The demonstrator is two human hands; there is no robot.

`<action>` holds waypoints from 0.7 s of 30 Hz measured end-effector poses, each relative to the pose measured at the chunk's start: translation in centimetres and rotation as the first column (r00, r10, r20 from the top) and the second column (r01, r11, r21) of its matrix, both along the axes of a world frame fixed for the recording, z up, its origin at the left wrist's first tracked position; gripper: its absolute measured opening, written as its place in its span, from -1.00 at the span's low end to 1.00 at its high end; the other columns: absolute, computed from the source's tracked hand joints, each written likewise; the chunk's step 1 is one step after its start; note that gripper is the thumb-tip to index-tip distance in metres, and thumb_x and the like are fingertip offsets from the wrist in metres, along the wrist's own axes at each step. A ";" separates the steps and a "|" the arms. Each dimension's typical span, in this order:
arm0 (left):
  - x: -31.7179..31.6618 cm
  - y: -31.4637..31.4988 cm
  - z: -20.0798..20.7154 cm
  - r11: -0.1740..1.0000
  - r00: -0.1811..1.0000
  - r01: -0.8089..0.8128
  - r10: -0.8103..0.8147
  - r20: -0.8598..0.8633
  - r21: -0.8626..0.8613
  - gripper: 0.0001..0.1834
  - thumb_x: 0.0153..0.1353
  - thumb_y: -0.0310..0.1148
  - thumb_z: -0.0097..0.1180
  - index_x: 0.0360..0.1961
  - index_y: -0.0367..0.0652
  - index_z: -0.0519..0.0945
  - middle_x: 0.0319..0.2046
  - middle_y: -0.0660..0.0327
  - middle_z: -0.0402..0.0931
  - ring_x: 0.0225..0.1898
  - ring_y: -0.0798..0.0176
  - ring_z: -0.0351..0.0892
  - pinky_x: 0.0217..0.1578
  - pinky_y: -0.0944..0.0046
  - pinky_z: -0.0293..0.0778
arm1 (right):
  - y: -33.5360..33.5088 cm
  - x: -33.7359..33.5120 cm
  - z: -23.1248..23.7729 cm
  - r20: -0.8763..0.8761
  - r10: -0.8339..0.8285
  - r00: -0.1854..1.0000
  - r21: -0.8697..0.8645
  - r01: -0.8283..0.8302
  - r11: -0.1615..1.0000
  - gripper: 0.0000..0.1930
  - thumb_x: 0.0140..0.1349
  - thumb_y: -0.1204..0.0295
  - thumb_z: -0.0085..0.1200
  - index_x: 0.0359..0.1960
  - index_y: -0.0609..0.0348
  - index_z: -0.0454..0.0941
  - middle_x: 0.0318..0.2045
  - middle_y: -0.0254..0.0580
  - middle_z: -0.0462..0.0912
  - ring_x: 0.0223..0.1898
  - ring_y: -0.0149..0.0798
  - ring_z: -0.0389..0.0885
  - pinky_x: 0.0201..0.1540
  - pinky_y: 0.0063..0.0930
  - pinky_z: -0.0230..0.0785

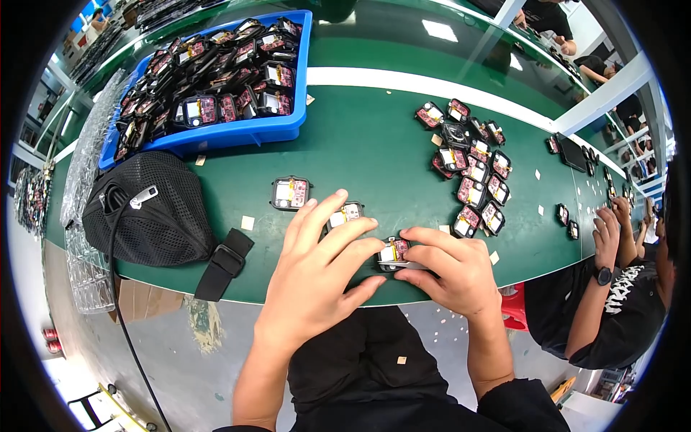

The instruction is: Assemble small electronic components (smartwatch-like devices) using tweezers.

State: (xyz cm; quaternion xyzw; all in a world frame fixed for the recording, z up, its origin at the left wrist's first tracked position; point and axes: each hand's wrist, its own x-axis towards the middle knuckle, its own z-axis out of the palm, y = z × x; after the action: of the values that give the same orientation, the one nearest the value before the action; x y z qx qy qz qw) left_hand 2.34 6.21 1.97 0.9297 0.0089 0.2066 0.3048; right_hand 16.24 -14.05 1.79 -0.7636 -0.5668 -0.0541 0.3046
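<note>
A small black device housing (394,250) with a pink-red circuit board and a white block lies near the table's front edge, between my two hands. My right hand (457,270) is closed on its right side, fingers over the top and thumb at the lower edge. A thin shiny strip by that thumb is too small to make out. My left hand (313,263) is spread, one fingertip at the housing's left edge and the thumb just below it. Under its index and middle fingers sits a second device housing (348,213), partly hidden. Another open housing (291,193) lies beyond.
A blue bin (303,86) full of similar housings stands far left. Nearer are a black mesh bag (147,209) and a black strap (224,265). Several housings (471,191) cluster on the green table (360,129) at right. A co-worker's arm (592,302) reaches in farther right.
</note>
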 end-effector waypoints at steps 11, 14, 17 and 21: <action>0.1 0.1 0.0 0.997 0.997 0.070 -0.072 -0.038 -0.039 -0.68 -0.02 -0.41 0.54 -0.19 -0.03 0.75 0.05 0.34 0.75 0.41 -0.02 0.48 0.47 -0.30 0.18 | 0.1 0.0 0.1 -0.007 0.021 1.000 0.054 -0.021 0.998 -0.71 0.08 0.29 0.52 -0.22 0.07 0.72 -0.23 -0.34 0.70 -0.52 -0.30 0.65 -0.53 -0.41 0.48; 0.1 0.1 -0.1 0.996 0.998 0.059 -0.060 -0.016 -0.059 -0.68 -0.02 -0.41 0.54 -0.19 -0.04 0.75 0.03 0.30 0.77 0.39 -0.03 0.51 0.47 -0.29 0.17 | 0.0 -0.3 0.4 -0.045 -0.041 0.998 0.067 0.044 0.997 -0.73 0.07 0.38 0.50 -0.20 0.07 0.73 -0.31 -0.34 0.65 -0.54 -0.30 0.62 -0.54 -0.41 0.46; -0.2 0.1 0.0 0.995 0.999 0.031 -0.033 -0.014 -0.098 -0.69 -0.02 -0.42 0.53 -0.20 -0.04 0.74 0.00 0.28 0.79 0.37 -0.04 0.54 0.47 -0.28 0.17 | 0.1 -0.3 0.1 -0.060 -0.096 0.994 0.086 0.101 0.991 -0.75 0.07 0.47 0.46 -0.19 0.07 0.74 -0.35 -0.34 0.63 -0.56 -0.31 0.59 -0.55 -0.41 0.44; -0.3 0.3 0.1 0.994 0.999 0.032 -0.033 -0.008 -0.107 -0.70 -0.03 -0.44 0.51 -0.22 -0.05 0.74 -0.02 0.26 0.80 0.36 -0.04 0.55 0.46 -0.28 0.18 | 0.0 -0.3 0.3 -0.035 -0.093 0.995 0.049 0.095 0.994 -0.75 0.05 0.52 0.43 -0.19 0.06 0.74 -0.38 -0.36 0.63 -0.57 -0.31 0.58 -0.56 -0.40 0.42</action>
State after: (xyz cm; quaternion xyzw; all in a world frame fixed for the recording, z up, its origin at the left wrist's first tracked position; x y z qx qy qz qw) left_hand 2.08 6.50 2.12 0.9131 0.0064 0.1963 0.3572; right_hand 15.94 -14.01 2.08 -0.7823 -0.5234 -0.0703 0.3304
